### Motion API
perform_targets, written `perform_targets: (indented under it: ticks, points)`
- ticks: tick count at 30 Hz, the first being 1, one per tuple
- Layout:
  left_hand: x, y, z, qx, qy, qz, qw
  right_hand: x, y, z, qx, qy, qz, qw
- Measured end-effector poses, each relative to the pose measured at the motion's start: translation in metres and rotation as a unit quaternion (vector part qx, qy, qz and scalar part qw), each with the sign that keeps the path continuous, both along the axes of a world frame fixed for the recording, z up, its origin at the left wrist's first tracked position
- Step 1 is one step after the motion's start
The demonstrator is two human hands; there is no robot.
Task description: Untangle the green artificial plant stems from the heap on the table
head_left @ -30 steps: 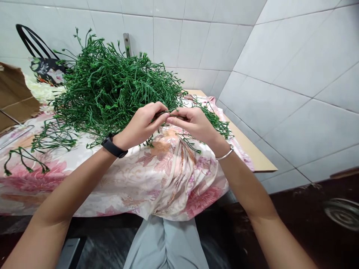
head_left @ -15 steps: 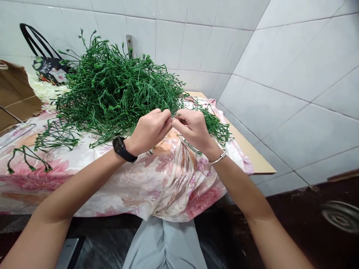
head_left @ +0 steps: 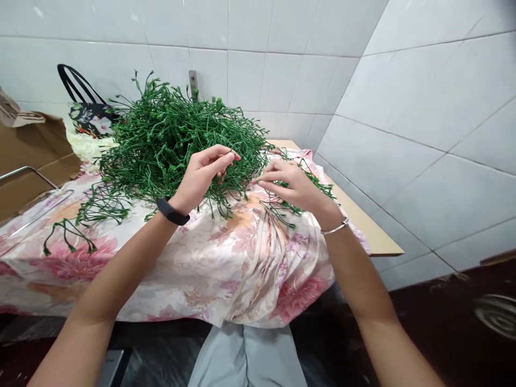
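A big heap of green plastic stems [head_left: 173,140] lies on a table under a pink flowered cloth [head_left: 226,258]. My left hand [head_left: 203,174], with a black band on the wrist, is raised at the heap's front edge, its fingertips pinched together on a thin green stem. My right hand [head_left: 296,185], with a silver bangle, rests lower to the right with fingers stretched out towards the left, lying on a smaller bunch of green stems [head_left: 310,183]. The hands are a short gap apart. Loose sprigs [head_left: 68,236] lie on the cloth at the left.
White tiled walls close in behind and on the right. A brown cardboard box [head_left: 32,156] and a metal wire frame [head_left: 36,177] stand at the left. A black flowered bag [head_left: 88,115] and white flowers [head_left: 86,148] sit behind the heap. The bare wooden table edge [head_left: 371,231] shows at the right.
My hands were pinched together on one stem; they have now drawn apart, the left rising to the heap's edge, the right opening over the small bunch. The view has shifted slightly.
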State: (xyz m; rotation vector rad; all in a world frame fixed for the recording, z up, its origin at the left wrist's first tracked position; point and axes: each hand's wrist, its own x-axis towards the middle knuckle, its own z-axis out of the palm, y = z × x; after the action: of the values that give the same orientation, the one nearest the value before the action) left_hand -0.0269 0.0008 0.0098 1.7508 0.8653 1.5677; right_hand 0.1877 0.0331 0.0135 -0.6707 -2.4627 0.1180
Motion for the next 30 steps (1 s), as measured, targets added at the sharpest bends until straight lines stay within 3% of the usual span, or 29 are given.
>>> perform_targets:
  ticks: [4, 8, 18, 24, 30]
  points:
    - [-0.004, 0.005, -0.002, -0.052, -0.061, -0.053, 0.995, 0.004, -0.002, 0.003, -0.055, -0.078, -0.030, 0.995]
    - [-0.005, 0.008, -0.003, -0.064, -0.072, -0.087, 0.992, 0.009, -0.006, 0.010, -0.135, -0.077, -0.002, 0.988]
    - [-0.003, 0.011, -0.007, -0.047, -0.053, -0.093, 0.993, 0.017, -0.013, 0.020, -0.269, -0.115, 0.004, 0.956]
    - [-0.002, 0.011, -0.009, -0.048, -0.050, -0.080, 0.994, 0.024, -0.011, 0.023, -0.264, -0.116, -0.024, 0.957]
    - [0.001, 0.010, -0.011, -0.038, -0.036, -0.068, 0.996, 0.025, -0.008, 0.023, -0.170, 0.011, -0.050, 0.984]
